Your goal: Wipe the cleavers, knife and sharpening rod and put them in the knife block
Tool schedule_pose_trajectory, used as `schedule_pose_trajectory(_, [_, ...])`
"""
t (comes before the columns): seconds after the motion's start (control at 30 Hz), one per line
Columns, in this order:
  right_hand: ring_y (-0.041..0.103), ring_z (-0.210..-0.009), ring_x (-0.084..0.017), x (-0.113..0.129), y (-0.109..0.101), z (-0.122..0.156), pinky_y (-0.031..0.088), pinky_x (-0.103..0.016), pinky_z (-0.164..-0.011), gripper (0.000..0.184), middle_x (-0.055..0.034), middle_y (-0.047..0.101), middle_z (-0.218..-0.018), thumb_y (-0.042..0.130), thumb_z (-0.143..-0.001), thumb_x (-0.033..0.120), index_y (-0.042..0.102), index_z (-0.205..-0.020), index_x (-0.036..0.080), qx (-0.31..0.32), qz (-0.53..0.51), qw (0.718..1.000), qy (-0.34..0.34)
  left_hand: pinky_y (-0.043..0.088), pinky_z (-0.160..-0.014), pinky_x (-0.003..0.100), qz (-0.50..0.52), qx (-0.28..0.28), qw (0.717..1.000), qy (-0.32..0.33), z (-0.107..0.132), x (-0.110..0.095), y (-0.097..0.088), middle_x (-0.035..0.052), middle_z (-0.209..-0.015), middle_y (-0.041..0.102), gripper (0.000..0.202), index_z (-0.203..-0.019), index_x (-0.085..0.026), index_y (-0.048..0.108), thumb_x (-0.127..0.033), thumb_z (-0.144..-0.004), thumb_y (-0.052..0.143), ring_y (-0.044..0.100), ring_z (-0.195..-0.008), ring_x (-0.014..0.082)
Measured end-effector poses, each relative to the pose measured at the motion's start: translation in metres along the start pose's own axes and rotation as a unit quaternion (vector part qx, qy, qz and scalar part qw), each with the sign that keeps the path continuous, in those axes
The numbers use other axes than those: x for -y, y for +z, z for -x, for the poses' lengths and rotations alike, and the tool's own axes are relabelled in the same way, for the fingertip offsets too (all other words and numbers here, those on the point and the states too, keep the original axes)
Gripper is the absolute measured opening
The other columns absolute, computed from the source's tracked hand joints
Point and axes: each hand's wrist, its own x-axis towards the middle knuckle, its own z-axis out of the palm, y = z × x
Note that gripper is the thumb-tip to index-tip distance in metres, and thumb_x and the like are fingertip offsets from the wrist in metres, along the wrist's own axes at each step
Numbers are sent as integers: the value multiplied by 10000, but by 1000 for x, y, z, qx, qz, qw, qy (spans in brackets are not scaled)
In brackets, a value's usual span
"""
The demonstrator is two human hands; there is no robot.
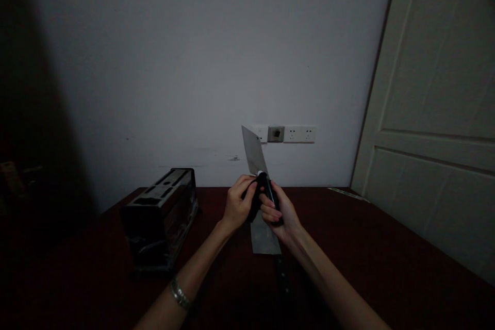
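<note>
My right hand [280, 214] is closed round the black handle of a cleaver [254, 152], whose broad blade points upward and leans slightly left. Close against it, my left hand [237, 201] pinches a dark cloth [253, 210] at the base of the blade, where blade meets handle. Beneath my hands a second cleaver [266, 241] lies on the dark red table [340, 247], its black handle toward me; the far part of its blade is hidden behind the cloth and hands.
To the left stands a black knife block [160, 216] with slots in its top. The pale wall [193, 72] behind the table carries several power sockets [299, 134]. A light panelled door [433, 113] rises on the right. The room is dim.
</note>
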Motion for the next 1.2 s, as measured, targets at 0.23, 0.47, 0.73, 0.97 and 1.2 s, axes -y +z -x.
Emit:
schedule_pose_trajectory(0.23, [259,-327,32,7,-1,-1,198,-56,-259,243,84,436,-522,711,-658,174,470,-660,148,-63,103,991,-57,376,-639,208,9,-133,985,-108,-2,14,-8,-5,-684,519,230,-700,-146,564,-301,-838,465,479,-675,110])
schedule_pose_trajectory(0.47, [389,-404,-1,5,-10,-8,320,-82,-293,192,47,479,-619,707,-664,216,561,-749,127,-161,149,973,-79,348,-580,203,57,-295,932,-205,-9,36,-22,-29,-615,474,305,-674,-136,572,-422,-766,520,433,-604,104])
schedule_pose_trajectory(0.73, [384,-409,-15,7,-7,-3,318,-107,-329,253,53,469,-618,559,-798,296,531,-971,114,5,-3,998,66,380,-660,218,-76,-254,952,-152,-13,32,-28,-11,-669,512,290,-678,-146,546,-377,-826,451,477,-670,121])
schedule_pose_trajectory(0.97, [234,-321,12,11,-20,-5,149,-87,-272,47,97,345,-504,515,-746,131,471,-763,139,51,-57,991,113,400,-752,258,-127,-136,982,-39,-7,26,-19,41,-829,571,193,-834,-152,583,-265,-863,429,524,-805,140])
schedule_pose_trajectory(1.2, [169,-286,27,2,-27,-7,90,-100,-266,216,127,351,-465,608,-630,69,442,-723,172,-26,62,996,60,419,-758,283,-157,-62,986,6,-3,24,-12,54,-864,570,169,-889,-163,588,-224,-862,432,534,-826,147])
